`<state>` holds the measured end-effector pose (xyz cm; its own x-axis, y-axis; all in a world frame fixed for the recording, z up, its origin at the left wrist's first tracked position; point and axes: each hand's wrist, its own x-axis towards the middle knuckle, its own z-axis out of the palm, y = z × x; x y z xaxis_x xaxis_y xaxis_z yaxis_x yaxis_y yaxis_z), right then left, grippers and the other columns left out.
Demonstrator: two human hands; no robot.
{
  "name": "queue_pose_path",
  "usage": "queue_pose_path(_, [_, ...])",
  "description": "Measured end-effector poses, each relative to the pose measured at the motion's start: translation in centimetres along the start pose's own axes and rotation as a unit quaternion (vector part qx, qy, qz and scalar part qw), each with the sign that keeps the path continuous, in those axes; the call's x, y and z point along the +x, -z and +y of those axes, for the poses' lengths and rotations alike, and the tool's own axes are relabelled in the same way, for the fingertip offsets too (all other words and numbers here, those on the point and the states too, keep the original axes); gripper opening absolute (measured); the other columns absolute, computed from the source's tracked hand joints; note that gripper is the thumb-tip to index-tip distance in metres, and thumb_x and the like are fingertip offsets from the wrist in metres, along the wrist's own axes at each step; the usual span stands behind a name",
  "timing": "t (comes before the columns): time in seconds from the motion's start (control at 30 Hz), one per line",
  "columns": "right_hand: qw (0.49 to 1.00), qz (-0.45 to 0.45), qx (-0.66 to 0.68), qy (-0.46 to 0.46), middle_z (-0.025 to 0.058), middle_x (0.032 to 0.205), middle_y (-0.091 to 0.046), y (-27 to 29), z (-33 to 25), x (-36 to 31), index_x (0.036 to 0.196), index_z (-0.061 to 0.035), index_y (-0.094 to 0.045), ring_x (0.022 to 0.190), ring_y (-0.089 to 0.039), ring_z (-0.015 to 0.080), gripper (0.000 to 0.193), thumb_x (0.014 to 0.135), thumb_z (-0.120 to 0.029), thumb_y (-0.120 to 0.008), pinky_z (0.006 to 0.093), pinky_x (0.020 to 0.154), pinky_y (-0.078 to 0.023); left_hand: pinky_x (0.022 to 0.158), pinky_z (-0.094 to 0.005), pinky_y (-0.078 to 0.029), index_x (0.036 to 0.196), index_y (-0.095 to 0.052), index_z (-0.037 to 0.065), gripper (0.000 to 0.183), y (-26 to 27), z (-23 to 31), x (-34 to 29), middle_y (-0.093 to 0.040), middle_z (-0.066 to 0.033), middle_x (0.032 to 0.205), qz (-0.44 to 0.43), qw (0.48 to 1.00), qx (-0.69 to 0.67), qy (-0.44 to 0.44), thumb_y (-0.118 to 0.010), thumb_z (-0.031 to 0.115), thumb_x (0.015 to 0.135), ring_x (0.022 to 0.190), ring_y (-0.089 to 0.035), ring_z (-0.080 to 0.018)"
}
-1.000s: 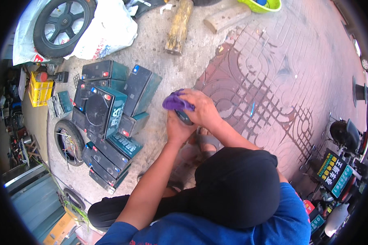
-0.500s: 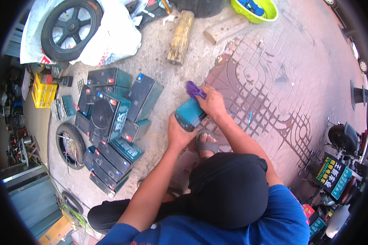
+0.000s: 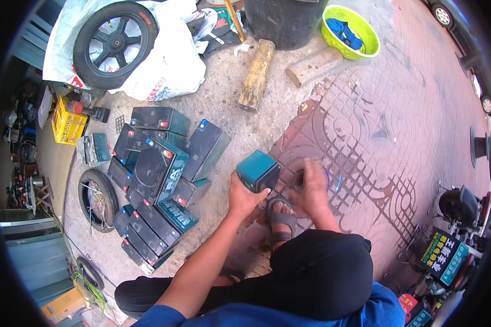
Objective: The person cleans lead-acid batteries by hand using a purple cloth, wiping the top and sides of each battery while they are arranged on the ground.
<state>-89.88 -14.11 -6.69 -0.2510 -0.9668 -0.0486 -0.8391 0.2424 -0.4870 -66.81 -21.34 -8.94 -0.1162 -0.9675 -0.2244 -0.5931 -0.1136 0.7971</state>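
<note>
My left hand (image 3: 244, 197) grips a teal-and-black battery (image 3: 258, 170) by its near left side, thumb along the bottom edge. To the right of it and apart from it, my right hand (image 3: 312, 188) is blurred by motion. A bit of purple cloth (image 3: 328, 177) shows at the far edge of that hand; most of it is hidden. Left of my hands stands a cluster of similar batteries (image 3: 153, 169), some upright and some leaning, several with red or blue terminal caps.
A wheel (image 3: 116, 43) lies on a white sack at the back left, near a wooden log (image 3: 257, 73), a wood block (image 3: 313, 66), a black bucket (image 3: 281, 24) and a green basin (image 3: 365, 46). A loose tyre (image 3: 98, 199) and yellow crate (image 3: 68, 124) are at left. My sandalled foot (image 3: 282, 218) is just below.
My right hand has come off the battery and moved right and nearer, with the purple cloth. The left hand still holds the battery, now turned more upright. The view has shifted slightly.
</note>
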Motion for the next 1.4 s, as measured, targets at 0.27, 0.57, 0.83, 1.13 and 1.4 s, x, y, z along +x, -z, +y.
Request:
queue_pose_path(0.27, [0.958,-0.015,0.285,-0.012,0.0348,0.161,-0.043,-8.1,-6.6,1.7,0.170,0.0087,-0.010,0.152,-0.045,0.0485,0.143,0.069,-0.036,-0.100,0.0493,0.126,-0.040,0.097,-0.0389,-0.060,0.131,-0.068,-0.004,0.067,0.5,0.4,3.6,-0.077,-0.0171,0.123,-0.058,0.964,-0.222,0.134,-0.098,0.019,0.076,0.111,-0.075,-0.0254])
queue_pose_path(0.57, [0.981,0.057,0.181,-0.044,0.0326,0.141,-0.061,-3.5,-5.5,7.9,0.161,0.0076,-0.039,0.130,-0.062,0.0488,0.112,0.072,-0.035,-0.091,0.0533,0.112,-0.051,0.107,-0.0377,-0.052,0.141,-0.064,-0.004,0.068,-2.0,3.5,6.4,-0.073,-0.0142,0.132,-0.121,0.904,-0.369,0.177,-0.089,0.035,0.092,0.121,-0.068,-0.0223])
queue_pose_path(0.83, [0.991,0.099,0.025,0.081,0.0267,0.132,-0.065,-3.0,-5.9,19.2,0.161,0.0025,-0.042,0.121,-0.063,0.0465,0.115,0.065,-0.031,-0.095,0.0541,0.107,-0.050,0.126,-0.0409,-0.041,0.161,-0.037,-0.012,0.086,-1.0,2.5,3.5,-0.049,-0.0264,0.163,-0.106,0.899,-0.386,0.180,-0.082,0.031,0.101,0.153,-0.049,-0.0305])
queue_pose_path(1.13, [0.992,0.075,-0.048,0.093,0.0268,0.143,-0.061,-5.4,-10.5,29.7,0.165,-0.0031,-0.040,0.133,-0.060,0.0427,0.119,0.066,-0.037,-0.098,0.0525,0.112,-0.047,0.111,-0.0373,-0.054,0.167,-0.033,-0.004,0.082,1.8,-0.5,-2.3,-0.055,-0.0217,0.159,-0.177,0.912,-0.309,0.204,-0.078,0.022,0.104,0.144,-0.057,-0.0267])
queue_pose_path(1.4, [0.985,0.115,0.082,0.095,0.0306,0.157,-0.052,-3.6,-4.5,20.0,0.160,0.0036,-0.044,0.148,-0.049,0.0474,0.097,0.086,-0.038,-0.090,0.0589,0.120,-0.040,0.104,-0.0368,-0.059,0.156,-0.050,-0.004,0.073,8.3,-1.2,-5.1,-0.070,-0.0210,0.140,-0.140,0.962,-0.148,0.183,-0.084,0.027,0.098,0.124,-0.071,-0.0235])
